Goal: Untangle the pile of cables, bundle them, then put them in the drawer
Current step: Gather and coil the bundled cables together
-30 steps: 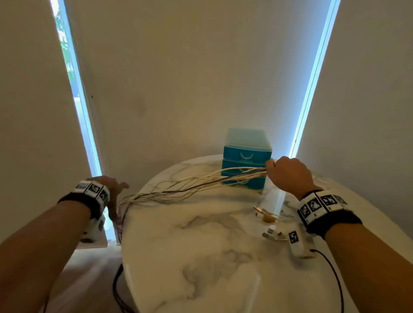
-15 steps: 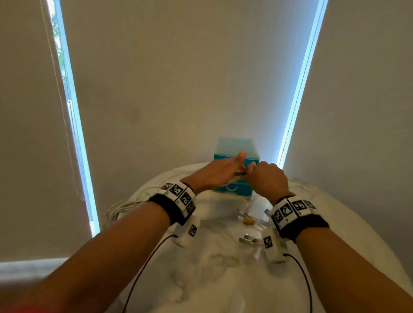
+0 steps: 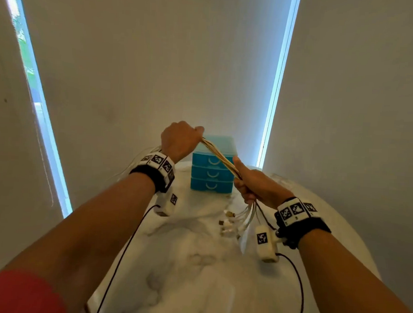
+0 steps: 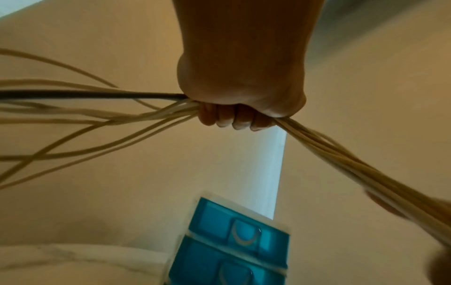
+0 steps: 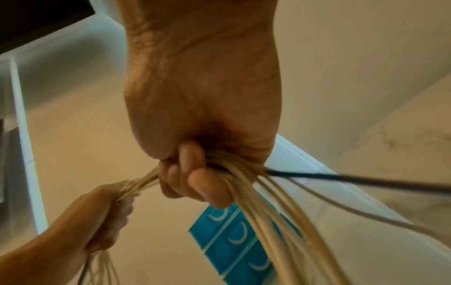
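Both fists close round a taut bundle of thin cream cables (image 3: 221, 158): left hand (image 3: 180, 140) raised, right hand (image 3: 256, 185) lower, above a round marble table (image 3: 194, 275). Behind stands a blue plastic three-drawer box (image 3: 211, 173), drawers closed.

Marble table (image 3: 183, 262) bears drawer unit (image 3: 211, 173), perhaps cable plugs (image 3: 228, 223).
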`<state>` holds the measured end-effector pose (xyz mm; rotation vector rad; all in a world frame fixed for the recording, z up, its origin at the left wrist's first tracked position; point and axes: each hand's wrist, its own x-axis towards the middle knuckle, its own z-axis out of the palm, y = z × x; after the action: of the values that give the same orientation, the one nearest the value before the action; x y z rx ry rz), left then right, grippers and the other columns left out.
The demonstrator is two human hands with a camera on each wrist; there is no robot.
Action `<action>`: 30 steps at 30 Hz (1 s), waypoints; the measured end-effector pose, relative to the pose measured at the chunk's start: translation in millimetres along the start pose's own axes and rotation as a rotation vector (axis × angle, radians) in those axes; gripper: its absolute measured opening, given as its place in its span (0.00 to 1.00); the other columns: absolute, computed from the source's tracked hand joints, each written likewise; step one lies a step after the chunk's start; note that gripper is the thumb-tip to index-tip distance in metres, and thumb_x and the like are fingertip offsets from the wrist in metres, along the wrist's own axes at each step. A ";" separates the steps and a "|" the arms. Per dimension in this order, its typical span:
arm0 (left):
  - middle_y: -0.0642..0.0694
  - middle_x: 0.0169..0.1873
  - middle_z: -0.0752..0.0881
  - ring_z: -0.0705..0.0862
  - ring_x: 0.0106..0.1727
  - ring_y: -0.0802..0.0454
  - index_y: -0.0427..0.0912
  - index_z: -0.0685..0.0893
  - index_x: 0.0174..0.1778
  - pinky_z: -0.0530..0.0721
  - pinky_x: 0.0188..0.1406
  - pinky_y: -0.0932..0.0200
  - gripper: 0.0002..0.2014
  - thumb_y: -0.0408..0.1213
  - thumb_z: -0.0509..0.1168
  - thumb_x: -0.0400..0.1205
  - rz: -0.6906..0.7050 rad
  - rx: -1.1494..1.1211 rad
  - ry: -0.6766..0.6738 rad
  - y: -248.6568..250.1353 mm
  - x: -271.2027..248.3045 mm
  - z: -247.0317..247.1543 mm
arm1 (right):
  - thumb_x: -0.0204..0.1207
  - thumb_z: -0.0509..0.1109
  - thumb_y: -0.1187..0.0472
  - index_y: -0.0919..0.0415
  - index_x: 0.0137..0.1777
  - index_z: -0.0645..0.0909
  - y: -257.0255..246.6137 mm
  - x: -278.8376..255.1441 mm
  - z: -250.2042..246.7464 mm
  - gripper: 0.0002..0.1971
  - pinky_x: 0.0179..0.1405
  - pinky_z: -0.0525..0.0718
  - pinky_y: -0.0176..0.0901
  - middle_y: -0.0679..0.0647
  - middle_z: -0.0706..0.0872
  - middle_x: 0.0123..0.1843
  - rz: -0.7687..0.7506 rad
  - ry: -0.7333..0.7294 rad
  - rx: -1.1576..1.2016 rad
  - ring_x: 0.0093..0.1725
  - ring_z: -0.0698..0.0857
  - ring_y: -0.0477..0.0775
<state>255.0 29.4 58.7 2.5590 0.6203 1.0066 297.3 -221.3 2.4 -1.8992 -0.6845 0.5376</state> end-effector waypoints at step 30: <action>0.50 0.48 0.94 0.88 0.51 0.53 0.54 0.93 0.49 0.84 0.63 0.47 0.38 0.64 0.37 0.94 0.513 -0.056 -0.441 71.7 -83.5 46.0 | 0.95 0.50 0.51 0.53 0.34 0.68 72.3 -1.5 43.8 0.24 0.21 0.59 0.42 0.49 0.65 0.26 0.036 0.167 0.673 0.23 0.60 0.48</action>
<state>252.3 -80.0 11.2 2.8152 -0.1884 0.5362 284.5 -217.5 -81.1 -1.3036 -0.3013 0.5404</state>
